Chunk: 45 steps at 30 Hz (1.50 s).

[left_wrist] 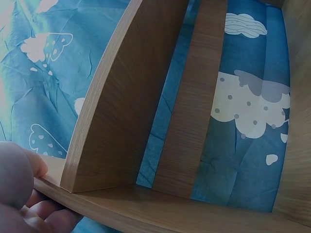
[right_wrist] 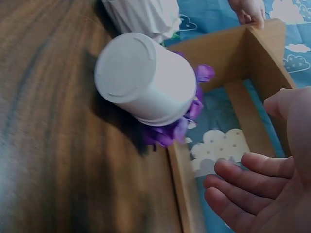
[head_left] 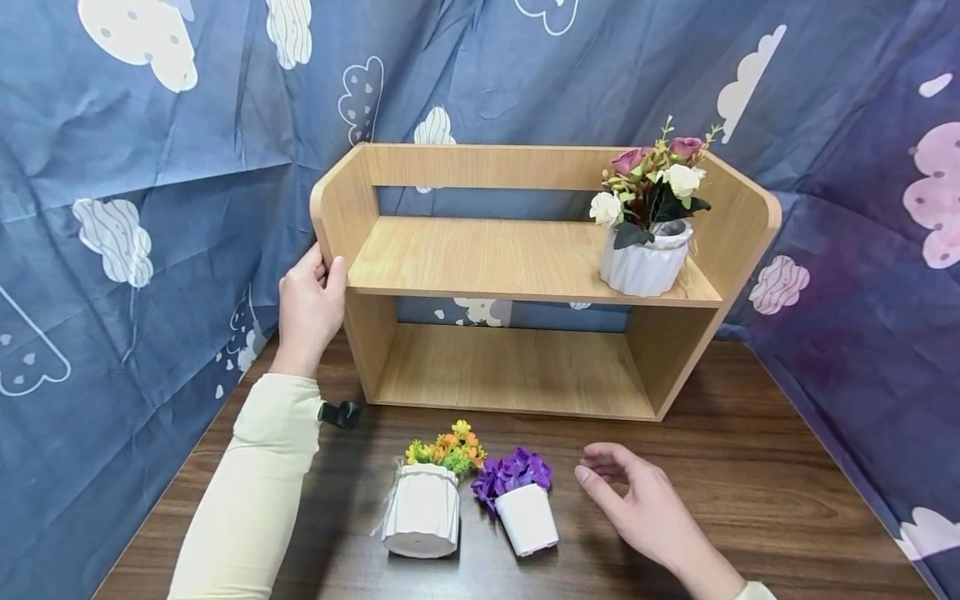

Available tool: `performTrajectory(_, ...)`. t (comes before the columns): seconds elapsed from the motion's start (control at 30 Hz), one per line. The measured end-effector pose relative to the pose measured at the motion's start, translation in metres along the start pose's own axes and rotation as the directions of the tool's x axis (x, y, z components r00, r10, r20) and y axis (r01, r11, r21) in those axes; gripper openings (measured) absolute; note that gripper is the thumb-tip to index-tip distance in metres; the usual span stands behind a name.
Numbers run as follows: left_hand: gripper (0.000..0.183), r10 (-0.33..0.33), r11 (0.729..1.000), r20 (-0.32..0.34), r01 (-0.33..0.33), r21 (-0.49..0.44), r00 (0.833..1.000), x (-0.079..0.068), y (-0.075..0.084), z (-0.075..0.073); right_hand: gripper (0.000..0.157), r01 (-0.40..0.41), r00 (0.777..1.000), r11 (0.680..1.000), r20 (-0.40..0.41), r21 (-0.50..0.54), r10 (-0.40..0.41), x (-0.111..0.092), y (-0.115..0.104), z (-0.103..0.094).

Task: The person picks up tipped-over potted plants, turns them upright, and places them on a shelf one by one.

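Observation:
A two-tier wooden shelf point(head_left: 480, 254) stands on the table. My left hand point(head_left: 309, 307) grips the edge of its left side panel, thumb on one face and fingers round the other; the left wrist view shows those fingertips point(left_wrist: 63, 221) close up. Over the table at front right is my right hand point(head_left: 647, 510), holding nothing, its fingers loosely bent. Just left of it a white pot with purple flowers point(head_left: 527, 517) lies on its side, flowers toward the shelf. Further left, a white ribbed pot with yellow and orange flowers point(head_left: 422, 512) lies tipped the same way.
On the upper board's right end stands a white pot with pink and white roses point(head_left: 645, 262). Blue cloud-patterned cloth point(head_left: 217, 100) hangs behind and on both sides. The dark wooden table point(head_left: 757, 467) carries everything. A black strap point(head_left: 341, 414) circles the left wrist.

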State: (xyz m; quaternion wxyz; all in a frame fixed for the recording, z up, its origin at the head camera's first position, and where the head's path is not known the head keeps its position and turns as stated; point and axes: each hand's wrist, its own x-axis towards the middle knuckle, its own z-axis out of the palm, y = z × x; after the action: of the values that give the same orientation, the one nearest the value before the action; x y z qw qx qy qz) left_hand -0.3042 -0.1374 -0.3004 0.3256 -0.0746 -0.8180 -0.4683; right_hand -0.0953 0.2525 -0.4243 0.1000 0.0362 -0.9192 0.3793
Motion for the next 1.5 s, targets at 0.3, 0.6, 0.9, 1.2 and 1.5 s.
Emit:
performTrajectory(0.3, 0.036, -0.005, 1.000, 0.005, 0.004, 0.011, 1.000, -0.002, 0.000, 0.000, 0.040, -0.139, 0.987, 0.985, 0.098, 0.103, 0.129, -0.012, 0.007, 0.020)
performTrajectory(0.6, 0.036, 0.000, 1.000, 0.005, 0.000, 0.006, 1.000, -0.001, 0.000, -0.001, 0.033, -0.114, 0.992, 0.981, 0.068, 0.158, 0.104, -0.019, 0.008, 0.037)
performTrajectory(0.9, 0.037, -0.008, 1.000, 0.005, 0.008, -0.005, 1.000, -0.001, 0.000, -0.002, 0.045, -0.154, 0.984, 0.977, 0.112, 0.146, 0.138, -0.019, 0.000, 0.051)
performTrajectory(1.2, 0.037, -0.003, 1.000, 0.013, 0.003, -0.011, 1.000, -0.001, 0.001, -0.001, 0.047, -0.155, 0.981, 0.981, 0.139, 0.119, 0.138, -0.020, -0.004, 0.059)
performTrajectory(1.5, 0.037, -0.003, 1.000, 0.015, 0.003, -0.007, 1.000, -0.001, 0.002, -0.002, 0.056, -0.198, 0.970, 0.975, 0.160, 0.098, 0.181, -0.020, -0.008, 0.064)
